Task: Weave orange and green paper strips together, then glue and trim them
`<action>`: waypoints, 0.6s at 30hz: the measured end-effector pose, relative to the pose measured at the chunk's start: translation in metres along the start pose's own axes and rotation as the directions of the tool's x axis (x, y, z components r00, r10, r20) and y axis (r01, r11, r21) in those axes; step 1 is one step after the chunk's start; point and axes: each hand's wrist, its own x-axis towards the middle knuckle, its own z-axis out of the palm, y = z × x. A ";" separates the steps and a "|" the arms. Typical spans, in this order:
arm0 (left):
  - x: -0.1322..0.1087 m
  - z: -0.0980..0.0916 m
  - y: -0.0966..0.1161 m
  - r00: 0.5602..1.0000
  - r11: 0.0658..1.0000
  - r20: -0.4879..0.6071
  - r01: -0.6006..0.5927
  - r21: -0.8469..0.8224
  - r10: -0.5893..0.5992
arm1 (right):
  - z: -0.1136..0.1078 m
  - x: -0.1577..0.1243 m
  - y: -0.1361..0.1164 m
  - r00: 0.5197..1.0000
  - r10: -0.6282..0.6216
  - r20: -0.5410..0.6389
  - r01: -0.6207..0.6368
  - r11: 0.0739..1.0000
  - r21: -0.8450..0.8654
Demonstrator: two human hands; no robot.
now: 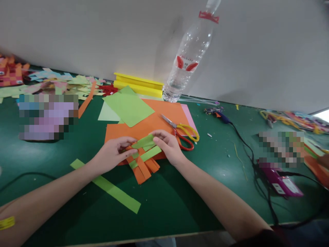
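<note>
Orange and green paper strips cross over and under each other in a small woven piece in front of me. My left hand pinches its left edge, thumb on top. The thumb and fingers of my right hand grip the far right end, on a green strip at the top. Loose orange ends point toward me. Below my left forearm lies a loose green paper strip. Scissors with yellow and red handles rest just beyond my right hand, on orange paper sheets.
A green paper square lies on the sheets. Behind stand a clear plastic bottle and folded yellow paper. Paper scraps pile up at the back left. A black cable and a purple box are at right, near another person's hand.
</note>
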 end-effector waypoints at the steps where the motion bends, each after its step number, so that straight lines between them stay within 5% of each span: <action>1: 0.000 -0.001 0.000 0.999 1.000 -0.043 0.008 -0.010 -0.009 | 0.000 0.000 0.000 1.000 -0.021 -0.002 0.021 1.000 -0.003; 7: 0.002 -0.006 -0.006 0.950 0.997 -0.311 0.001 -0.078 -0.025 | 0.001 -0.004 -0.002 0.995 -0.087 0.038 0.094 0.959 -0.268; 12: 0.001 -0.004 -0.006 0.954 0.979 -0.295 -0.113 -0.168 0.059 | 0.004 -0.006 -0.001 0.952 -0.296 0.070 0.290 0.814 -0.504; 18: -0.002 -0.003 -0.003 0.951 0.966 -0.231 -0.233 -0.108 0.204 | 0.001 -0.004 0.003 0.869 -0.477 0.133 0.464 0.690 -0.555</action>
